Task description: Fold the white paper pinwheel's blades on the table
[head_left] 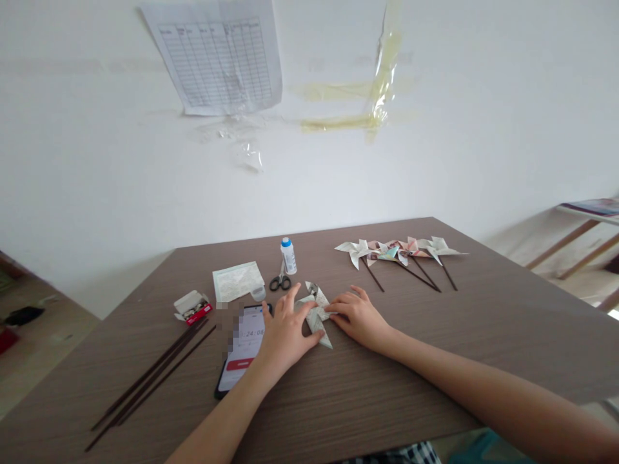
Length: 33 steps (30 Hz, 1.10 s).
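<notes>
A folded paper pinwheel (315,316) with a pale printed pattern lies flat on the wooden-look table (367,393), between my two hands. My left hand (286,335) presses its fingers onto the pinwheel's left side. From the right, my right hand (358,317) holds the pinwheel's right side, fingertips on the paper near its centre. No stick shows in this pinwheel. Part of its lower blades is hidden under my fingers.
Beyond my hands lie scissors (280,281), a glue bottle (289,256) and a paper stack (238,281). Left of them are a small red-and-white box (192,306), a phone (240,351) showing a timer, and dark sticks (155,380). Finished stick pinwheels (396,254) lie at the far right.
</notes>
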Each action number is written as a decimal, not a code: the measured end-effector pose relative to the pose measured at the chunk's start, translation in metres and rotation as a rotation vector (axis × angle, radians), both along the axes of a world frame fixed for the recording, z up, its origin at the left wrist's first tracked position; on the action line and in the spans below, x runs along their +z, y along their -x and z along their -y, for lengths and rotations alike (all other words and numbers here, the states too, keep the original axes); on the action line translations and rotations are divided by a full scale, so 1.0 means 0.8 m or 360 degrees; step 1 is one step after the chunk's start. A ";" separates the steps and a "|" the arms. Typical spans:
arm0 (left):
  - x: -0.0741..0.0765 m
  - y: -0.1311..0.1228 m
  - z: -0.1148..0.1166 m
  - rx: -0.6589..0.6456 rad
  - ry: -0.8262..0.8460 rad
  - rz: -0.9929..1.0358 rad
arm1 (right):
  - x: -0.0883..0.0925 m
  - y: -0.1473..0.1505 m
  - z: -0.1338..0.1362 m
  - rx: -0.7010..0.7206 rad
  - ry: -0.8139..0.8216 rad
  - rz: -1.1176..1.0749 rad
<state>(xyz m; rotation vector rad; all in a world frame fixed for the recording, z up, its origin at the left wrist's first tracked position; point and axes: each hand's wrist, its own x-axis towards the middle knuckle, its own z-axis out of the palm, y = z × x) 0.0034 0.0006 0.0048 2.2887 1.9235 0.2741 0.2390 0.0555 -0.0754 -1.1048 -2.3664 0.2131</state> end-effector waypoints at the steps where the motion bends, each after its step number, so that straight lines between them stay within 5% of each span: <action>1: 0.000 0.000 0.000 0.0001 -0.0008 -0.0006 | 0.000 0.000 0.000 -0.0002 -0.0002 -0.0002; 33: -0.001 0.001 -0.001 0.0006 0.0035 -0.0033 | 0.006 0.000 0.004 -0.0015 0.0051 0.0028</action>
